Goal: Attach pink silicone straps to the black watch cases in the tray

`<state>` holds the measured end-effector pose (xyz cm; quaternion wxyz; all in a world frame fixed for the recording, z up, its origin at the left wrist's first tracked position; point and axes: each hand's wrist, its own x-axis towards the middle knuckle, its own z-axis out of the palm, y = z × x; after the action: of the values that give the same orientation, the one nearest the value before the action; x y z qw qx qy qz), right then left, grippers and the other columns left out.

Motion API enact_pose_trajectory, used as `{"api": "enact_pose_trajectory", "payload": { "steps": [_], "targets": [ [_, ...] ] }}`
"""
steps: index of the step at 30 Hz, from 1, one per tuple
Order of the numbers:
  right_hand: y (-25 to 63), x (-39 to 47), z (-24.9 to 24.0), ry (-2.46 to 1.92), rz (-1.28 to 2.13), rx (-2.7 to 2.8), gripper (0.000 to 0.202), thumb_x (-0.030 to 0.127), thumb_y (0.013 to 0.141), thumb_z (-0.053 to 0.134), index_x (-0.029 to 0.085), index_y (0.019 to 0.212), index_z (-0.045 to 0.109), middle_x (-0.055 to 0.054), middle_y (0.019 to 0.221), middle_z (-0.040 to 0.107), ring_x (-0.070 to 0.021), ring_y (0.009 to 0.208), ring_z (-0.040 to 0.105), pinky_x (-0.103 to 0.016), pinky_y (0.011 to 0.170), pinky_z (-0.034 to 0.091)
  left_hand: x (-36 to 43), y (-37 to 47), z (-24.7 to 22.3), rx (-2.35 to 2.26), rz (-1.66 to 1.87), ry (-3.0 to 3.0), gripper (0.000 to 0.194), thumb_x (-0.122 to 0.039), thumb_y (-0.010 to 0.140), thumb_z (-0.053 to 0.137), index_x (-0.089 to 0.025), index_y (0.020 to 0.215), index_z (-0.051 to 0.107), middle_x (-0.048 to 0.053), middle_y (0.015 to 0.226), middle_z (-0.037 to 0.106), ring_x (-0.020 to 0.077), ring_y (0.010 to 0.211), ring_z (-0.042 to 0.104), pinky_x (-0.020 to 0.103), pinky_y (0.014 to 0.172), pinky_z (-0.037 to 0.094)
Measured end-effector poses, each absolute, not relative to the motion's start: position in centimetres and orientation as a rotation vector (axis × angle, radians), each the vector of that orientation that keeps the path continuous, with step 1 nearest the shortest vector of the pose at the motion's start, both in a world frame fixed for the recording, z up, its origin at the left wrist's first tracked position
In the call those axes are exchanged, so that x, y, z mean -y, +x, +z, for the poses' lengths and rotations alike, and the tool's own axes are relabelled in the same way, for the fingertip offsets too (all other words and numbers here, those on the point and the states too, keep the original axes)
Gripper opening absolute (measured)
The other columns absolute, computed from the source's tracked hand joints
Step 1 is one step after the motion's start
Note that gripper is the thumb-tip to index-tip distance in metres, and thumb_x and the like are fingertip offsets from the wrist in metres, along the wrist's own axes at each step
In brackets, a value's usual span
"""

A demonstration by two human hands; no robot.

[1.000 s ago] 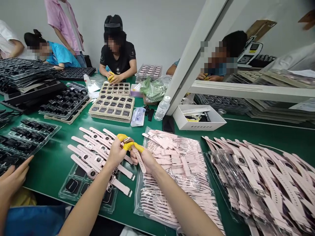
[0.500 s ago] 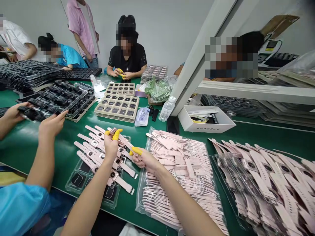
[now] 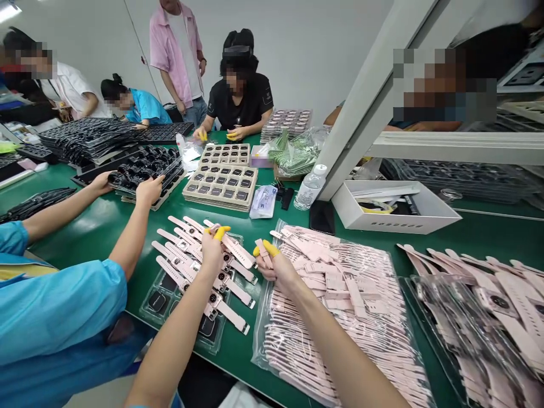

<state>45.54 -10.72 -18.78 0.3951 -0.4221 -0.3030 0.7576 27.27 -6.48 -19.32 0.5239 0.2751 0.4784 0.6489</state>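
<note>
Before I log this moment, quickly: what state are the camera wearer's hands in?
Left hand: closed, holding a pink watch strap.
Right hand: closed, holding another pink strap.

Narrow gap between watches (image 3: 213, 298) and bag (image 3: 259, 344)

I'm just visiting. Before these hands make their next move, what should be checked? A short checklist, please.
1. Left grip has hold of the long pink strap: ok.
2. Strap's inner end properly joined to a watch: cannot tell; the fingers cover it.
3. Right grip has hold of the short pink strap: ok, pinched between yellow-covered fingertips.
4. Bag of straps close to the right hand: ok, it lies beneath the right forearm.
5. Every pink-strapped watch lying separately: not ok, they overlap on the clear tray.
6. Co-worker's hands out of the way: ok, they hold a black tray.
</note>
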Motion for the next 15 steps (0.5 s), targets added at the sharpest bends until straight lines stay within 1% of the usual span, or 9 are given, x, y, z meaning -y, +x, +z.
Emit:
{"api": "enact_pose_trajectory", "payload": {
  "steps": [2,4,5,7,9,10,12,15],
  "targets": [
    [45.4,10.7,-18.7,-1.046,1.834,0.738,0.048,0.066,0.078,0.071,0.023,0.079,0.051,0.009,0.052,0.044,-0.0043,0.038,0.022,-0.021,0.039,0.015,7.0,28.1,-19.9,-1.147,1.344,0.755,0.042,-0.035,0.079,0.079,-0.019,0.108,0.054,0.005,0.094,0.075,0.0132,0.058,0.066,0.027,0.055,0.054],
    [45.1,10.8,-18.7,-1.028,1.746,0.757,0.045,0.059,0.075,0.077,0.023,0.079,0.051,0.007,0.058,0.053,-0.0055,0.039,0.032,-0.022,0.041,0.025,7.6,28.7,-20.4,-1.134,1.142,0.919,0.036,-0.035,0.082,0.076,-0.019,0.11,0.06,0.006,0.091,0.075,0.0179,0.064,0.07,0.03,0.057,0.057],
    [44.9,10.9,-18.7,-1.022,1.716,0.782,0.043,0.056,0.074,0.078,0.023,0.079,0.051,0.006,0.06,0.057,-0.0065,0.041,0.037,-0.023,0.043,0.029,7.8,28.9,-20.5,-1.122,1.069,1.035,0.032,-0.034,0.084,0.074,-0.018,0.11,0.064,0.007,0.092,0.076,0.0203,0.071,0.072,0.033,0.064,0.06],
    [44.5,11.1,-18.8,-1.018,1.704,0.838,0.04,0.052,0.074,0.078,0.022,0.078,0.052,0.004,0.062,0.061,-0.0087,0.043,0.043,-0.025,0.045,0.034,8.1,28.9,-20.7,-1.093,1.0,1.307,0.025,-0.028,0.086,0.068,-0.019,0.11,0.07,0.009,0.101,0.076,0.0239,0.092,0.074,0.04,0.086,0.062],
    [44.3,11.3,-19.0,-1.017,1.728,0.885,0.036,0.051,0.075,0.076,0.022,0.079,0.055,0.003,0.06,0.061,-0.0094,0.043,0.045,-0.025,0.045,0.034,8.3,28.7,-20.7,-1.07,0.999,1.571,0.03,-0.02,0.087,0.061,-0.02,0.115,0.073,0.01,0.112,0.075,0.0249,0.109,0.07,0.045,0.105,0.055],
    [44.2,11.4,-19.0,-1.016,1.742,0.902,0.035,0.05,0.076,0.076,0.022,0.079,0.055,0.003,0.058,0.06,-0.0092,0.043,0.044,-0.024,0.044,0.033,8.3,28.5,-20.7,-1.058,0.997,1.682,0.035,-0.016,0.087,0.057,-0.021,0.119,0.073,0.01,0.117,0.074,0.0253,0.114,0.068,0.046,0.11,0.052],
    [44.3,11.4,-19.0,-1.013,1.764,0.92,0.033,0.048,0.077,0.075,0.021,0.078,0.055,0.004,0.056,0.058,-0.0079,0.041,0.04,-0.023,0.042,0.03,8.4,28.3,-20.6,-1.03,0.974,1.853,0.046,-0.011,0.087,0.051,-0.022,0.127,0.071,0.011,0.124,0.071,0.0258,0.119,0.065,0.048,0.112,0.051],
    [44.6,11.5,-18.6,-1.004,1.826,0.94,0.034,0.049,0.077,0.075,0.022,0.077,0.054,0.006,0.051,0.053,-0.0069,0.037,0.032,-0.023,0.038,0.025,8.4,27.9,-20.4,-1.007,0.925,1.998,0.055,-0.006,0.085,0.046,-0.023,0.133,0.068,0.011,0.132,0.067,0.0257,0.124,0.063,0.047,0.112,0.051]
  ]
}}
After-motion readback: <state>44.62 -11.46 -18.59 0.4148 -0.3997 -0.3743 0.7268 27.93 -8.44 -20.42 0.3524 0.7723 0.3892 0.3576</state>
